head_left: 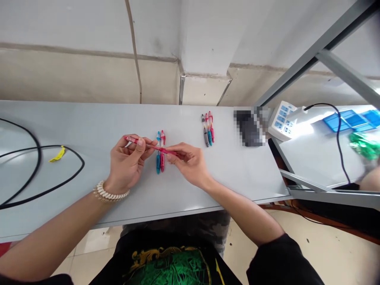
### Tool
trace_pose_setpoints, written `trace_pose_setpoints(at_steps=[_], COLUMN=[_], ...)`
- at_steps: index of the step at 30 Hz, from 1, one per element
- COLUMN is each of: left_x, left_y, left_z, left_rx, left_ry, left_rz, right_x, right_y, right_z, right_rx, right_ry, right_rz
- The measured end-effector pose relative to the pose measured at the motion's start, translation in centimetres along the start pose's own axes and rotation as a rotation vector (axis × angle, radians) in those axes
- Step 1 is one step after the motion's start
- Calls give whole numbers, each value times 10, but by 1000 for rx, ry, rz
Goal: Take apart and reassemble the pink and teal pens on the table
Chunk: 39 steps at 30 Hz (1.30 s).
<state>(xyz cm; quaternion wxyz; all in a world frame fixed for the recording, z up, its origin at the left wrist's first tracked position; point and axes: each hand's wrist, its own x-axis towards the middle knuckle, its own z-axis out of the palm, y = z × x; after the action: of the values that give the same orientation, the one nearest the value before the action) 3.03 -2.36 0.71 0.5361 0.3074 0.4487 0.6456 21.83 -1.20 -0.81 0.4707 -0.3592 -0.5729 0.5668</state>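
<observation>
Over the grey worktop [237,174], above two lying pens [162,163], a red ballpoint pen [153,147] is pinched by the left hand [126,163] and right hand [192,163], apparently being assembled or opened, so straight alignment seems to be required next.

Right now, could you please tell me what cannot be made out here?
All in the head view:
- Red pen: partly hidden by the left hand and right hand.
- Dark thing: masked by coarse blocks.
- Green thing: blurred.
- Black cable: ends not seen, cut off by the left edge.
- Print on the blue pen: too small.
</observation>
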Motion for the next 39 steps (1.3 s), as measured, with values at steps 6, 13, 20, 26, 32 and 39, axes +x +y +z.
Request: trace_pose_setpoints(at_steps=[6, 13, 20, 26, 32, 39], left_x=[1, 4, 10, 13, 14, 13], left_y=[2, 1, -2, -1, -2, -3], left_z=[-3, 1, -4, -7, -6, -5], left_rx=[55, 59, 8, 2, 6, 18], left_ry=[-31, -39, -54, -38, -43, -60], left_rz=[-9, -75, -58, -87, -111, -101], right_x=[-1, -3, -2, 0, -2, -4], right_y=[4, 5, -5, -3, -2, -4], right_z=[5, 5, 5, 3, 4, 7], right_rx=[95, -265, -355, -366, -367, -285], right_ry=[-8, 22, 10, -5, 15, -72], right_rz=[69, -171, -381, -257, -205, -80])
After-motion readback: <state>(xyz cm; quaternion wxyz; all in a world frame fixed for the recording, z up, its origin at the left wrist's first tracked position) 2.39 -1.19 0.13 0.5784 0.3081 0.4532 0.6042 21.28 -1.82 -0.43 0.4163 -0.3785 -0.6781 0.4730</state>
